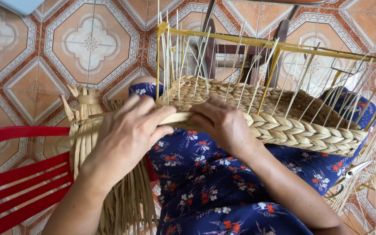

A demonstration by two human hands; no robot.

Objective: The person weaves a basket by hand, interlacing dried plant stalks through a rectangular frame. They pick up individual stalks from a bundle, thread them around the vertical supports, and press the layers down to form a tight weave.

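**Q:** Across the frame, what is shown, from the largest thing down?

**A:** Underneath everything, a patterned tile floor (88,43) in orange and cream is seen. A lap covered by a blue floral garment (205,191) fills the lower middle. On it a half-woven basket (292,126) is rested, with thick braided rows at the base and thin pale upright stakes (183,52) held within a yellow wire frame (257,42). A red slatted chair (18,182) is placed at the lower left, and a bundle of dried flat fibre (122,200) is hung between chair and lap. Scissors (349,174) are partly seen at the right, among loose straws.

**Q:** How are the hands placed?

**A:** The left hand (127,135) is curled loosely around a flat weaving strand (177,117), fingers half closed, just beside the basket's near corner. The right hand (223,124) is pressed against the braided rim, fingers bent down over the same strand; how tightly it is gripped cannot be told, since the fingertips are hidden.

**Q:** What could go wrong from here?

**A:** As a judgement only: the strand could be split or kinked if it is pulled too sharply round a stake, since dried fibre is brittle. A thin stake could be bent or snapped by sideways pressure. The row could be left slack if tension is lost between the two hands, and the basket could be tipped off the lap.
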